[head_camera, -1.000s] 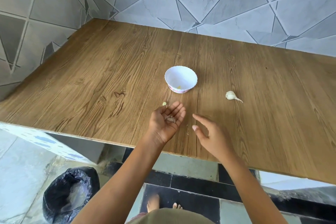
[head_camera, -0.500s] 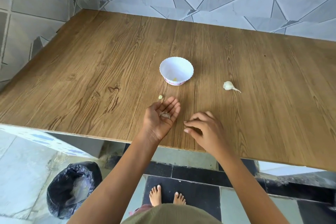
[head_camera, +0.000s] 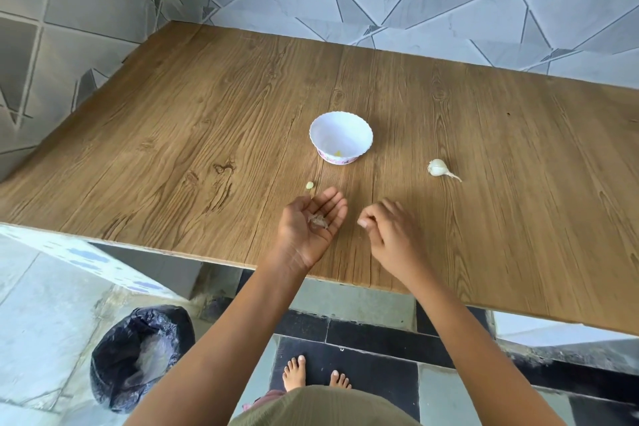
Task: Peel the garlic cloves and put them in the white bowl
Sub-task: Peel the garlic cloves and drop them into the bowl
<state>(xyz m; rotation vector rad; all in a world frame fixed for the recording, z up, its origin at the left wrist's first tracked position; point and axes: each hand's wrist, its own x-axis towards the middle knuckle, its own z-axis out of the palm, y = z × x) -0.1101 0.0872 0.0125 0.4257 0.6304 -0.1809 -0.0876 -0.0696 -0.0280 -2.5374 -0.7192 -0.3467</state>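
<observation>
A white bowl (head_camera: 359, 130) with a scalloped rim stands mid-table, and a small yellowish peeled clove (head_camera: 338, 153) lies inside it. Another peeled clove (head_camera: 310, 185) rests on the wood just beyond my left fingertips. A partial garlic bulb (head_camera: 438, 168) with its stem lies to the right of the bowl. My left hand (head_camera: 311, 228) is palm up above the table's front part, cupping a small clump of papery garlic skins (head_camera: 318, 221). My right hand (head_camera: 389, 233) hovers beside it, palm down, fingers curled with thumb and forefinger pinched together; I see nothing in the pinch.
The wooden table (head_camera: 207, 135) runs back to a grey tiled wall. Its front edge lies just below my wrists. On the floor at lower left stands a bin lined with a black bag (head_camera: 138, 356). My bare feet (head_camera: 313, 375) show under the table edge.
My right hand has gone from spread fingers to a curled, pinched pose near the left hand. The left hand stays palm up with the skins in it.
</observation>
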